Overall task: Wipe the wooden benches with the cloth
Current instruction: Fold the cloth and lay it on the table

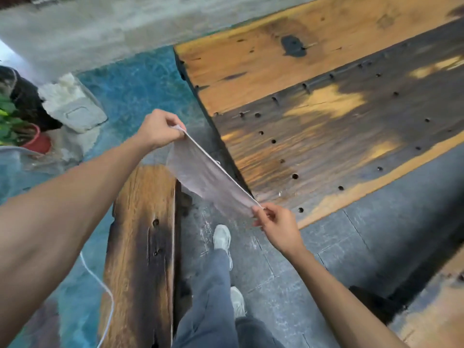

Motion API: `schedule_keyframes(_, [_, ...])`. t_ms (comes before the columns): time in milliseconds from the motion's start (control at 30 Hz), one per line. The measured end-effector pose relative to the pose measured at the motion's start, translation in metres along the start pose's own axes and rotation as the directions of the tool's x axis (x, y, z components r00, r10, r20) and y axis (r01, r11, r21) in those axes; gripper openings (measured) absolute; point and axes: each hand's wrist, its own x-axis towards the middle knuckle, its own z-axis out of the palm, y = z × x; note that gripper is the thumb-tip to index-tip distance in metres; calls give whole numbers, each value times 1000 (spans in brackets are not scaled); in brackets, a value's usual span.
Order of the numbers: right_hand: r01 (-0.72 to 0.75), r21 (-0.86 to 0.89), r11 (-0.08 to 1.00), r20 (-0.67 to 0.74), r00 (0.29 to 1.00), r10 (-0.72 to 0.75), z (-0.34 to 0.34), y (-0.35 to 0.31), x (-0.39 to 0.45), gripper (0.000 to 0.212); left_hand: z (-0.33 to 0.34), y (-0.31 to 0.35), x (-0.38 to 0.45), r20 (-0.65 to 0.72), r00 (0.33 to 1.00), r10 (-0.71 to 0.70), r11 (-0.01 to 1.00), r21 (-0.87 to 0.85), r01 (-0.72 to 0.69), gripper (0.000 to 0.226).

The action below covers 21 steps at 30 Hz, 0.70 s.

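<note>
A thin white cloth (206, 174) is stretched taut in the air between my two hands. My left hand (158, 129) pinches its far corner, and my right hand (278, 224) pinches its near corner. The cloth hangs over the far end of a narrow wooden bench (140, 247) with dark stains, which runs toward me at lower left. A second wooden bench (437, 310) shows at the lower right edge.
A big wooden table (326, 109) with several small holes fills the right. Grey floor tiles (351, 247) lie between the table and the benches. My legs and shoes stand beside the bench. A potted plant (15, 126), a concrete block and blue ground are at left.
</note>
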Motion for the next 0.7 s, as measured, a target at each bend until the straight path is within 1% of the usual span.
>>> schedule_keyframes(33, [-14, 15, 1000, -39, 999, 15, -6, -1, 7, 24, 6, 12, 19, 46, 999, 25, 999, 19, -26, 15])
schedule_keyframes(100, [-40, -13, 999, -131, 991, 38, -21, -2, 26, 27, 20, 38, 59, 140, 988, 61, 997, 38, -67, 14])
schedule_keyframes(167, [-75, -62, 995, -228, 972, 59, -36, -2, 36, 27, 38, 59, 82, 202, 975, 90, 993, 52, -103, 13])
schedule_keyframes(267, [-163, -68, 984, -345, 929, 131, -57, 5, 66, 22, 71, 83, 129, 267, 956, 123, 982, 107, -156, 16])
schedule_keyframes(300, [-204, -58, 977, -369, 914, 169, -62, 7, 74, 22, 83, 91, 142, 283, 950, 128, 977, 129, -170, 17])
schedule_keyframes(400, [-310, 58, 949, -398, 865, 306, -70, 16, 95, 22, 114, 108, 171, 314, 941, 124, 971, 158, -181, 20])
schedule_keyframes(533, [-395, 113, 912, -434, 806, 403, -75, 28, 105, 23, 150, 111, 182, 317, 943, 103, 980, 130, -151, 30])
schedule_keyframes(567, [-413, 135, 901, -436, 792, 428, -75, 32, 107, 23, 156, 108, 181, 340, 935, 102, 982, 115, -150, 36])
schedule_keyframes(633, [-434, 187, 881, -456, 756, 469, -72, 38, 106, 14, 158, 96, 171, 404, 908, 110, 982, 95, -161, 61])
schedule_keyframes(667, [-432, 229, 872, -470, 735, 488, -71, 41, 104, 8, 155, 88, 164, 411, 905, 113, 983, 87, -163, 69])
schedule_keyframes(700, [-426, 262, 866, -476, 723, 500, -70, 43, 101, 3, 149, 76, 155, 390, 913, 116, 983, 88, -162, 73])
